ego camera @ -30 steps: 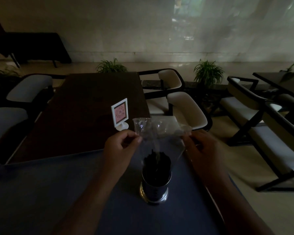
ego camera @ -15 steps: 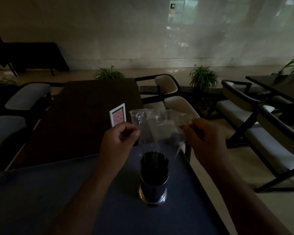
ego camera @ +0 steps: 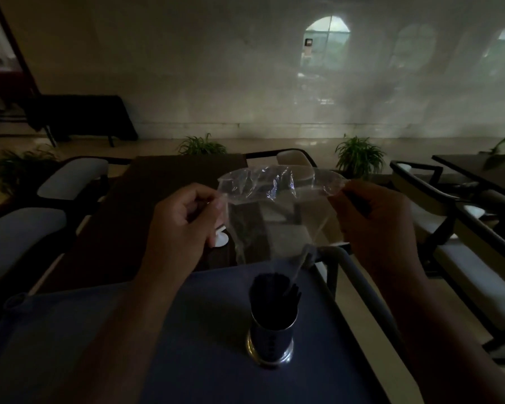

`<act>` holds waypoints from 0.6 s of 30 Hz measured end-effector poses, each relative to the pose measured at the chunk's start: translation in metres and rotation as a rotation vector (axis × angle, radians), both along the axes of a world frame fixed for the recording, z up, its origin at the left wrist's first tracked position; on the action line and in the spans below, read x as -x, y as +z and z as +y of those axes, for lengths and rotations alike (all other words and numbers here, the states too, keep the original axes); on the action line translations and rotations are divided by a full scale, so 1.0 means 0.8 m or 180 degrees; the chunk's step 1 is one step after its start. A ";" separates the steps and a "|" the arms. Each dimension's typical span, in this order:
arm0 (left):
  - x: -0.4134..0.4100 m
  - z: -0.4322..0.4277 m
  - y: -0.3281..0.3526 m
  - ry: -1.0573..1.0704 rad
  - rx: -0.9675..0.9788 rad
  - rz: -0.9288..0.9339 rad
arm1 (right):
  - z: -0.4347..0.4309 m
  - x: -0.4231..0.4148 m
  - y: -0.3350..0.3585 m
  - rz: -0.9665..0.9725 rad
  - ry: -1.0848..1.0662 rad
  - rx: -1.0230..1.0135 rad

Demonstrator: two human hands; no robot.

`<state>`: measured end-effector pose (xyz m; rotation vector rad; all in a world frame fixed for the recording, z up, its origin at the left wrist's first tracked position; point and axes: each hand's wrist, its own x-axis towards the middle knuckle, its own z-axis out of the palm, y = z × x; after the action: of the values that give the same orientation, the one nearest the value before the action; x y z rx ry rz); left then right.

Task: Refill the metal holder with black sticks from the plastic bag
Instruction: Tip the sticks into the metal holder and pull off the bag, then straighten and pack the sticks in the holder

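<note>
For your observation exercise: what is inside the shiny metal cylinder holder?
The metal cylinder holder holds upright thin black sticks, tops above the rim. Its wall hides their lower ends and the bottom.

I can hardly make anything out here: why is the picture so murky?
Head view: the room is dim, lit from a far arched window; the black sticks merge into a dark mass, the plastic bag shows only by glints, and the wide lens bends the edges.

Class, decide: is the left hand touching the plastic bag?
Touching. The head view shows the left hand pinching the plastic bag's top left edge between its fingers.
</note>
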<state>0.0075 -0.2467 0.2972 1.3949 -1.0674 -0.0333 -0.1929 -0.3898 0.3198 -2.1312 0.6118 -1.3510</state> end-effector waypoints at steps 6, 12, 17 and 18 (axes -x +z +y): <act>0.000 0.066 0.024 0.0188 0.0444 0.0137 | 0.040 -0.035 0.013 -0.0693 0.1379 -0.0666; -0.019 0.142 -0.008 0.0582 0.0371 0.0768 | 0.073 -0.076 -0.029 -0.0588 0.2216 -0.1588; -0.022 0.191 -0.089 0.1300 -0.0223 0.1573 | 0.115 -0.106 -0.128 0.0109 0.1870 -0.2276; -0.020 0.197 -0.107 0.1410 -0.0456 0.1626 | 0.124 -0.106 -0.150 0.0332 0.1839 -0.2231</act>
<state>0.0231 -0.0888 0.2118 1.6125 -0.3290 -0.1370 -0.1079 -0.2910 0.2000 -1.6139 0.3797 -0.5892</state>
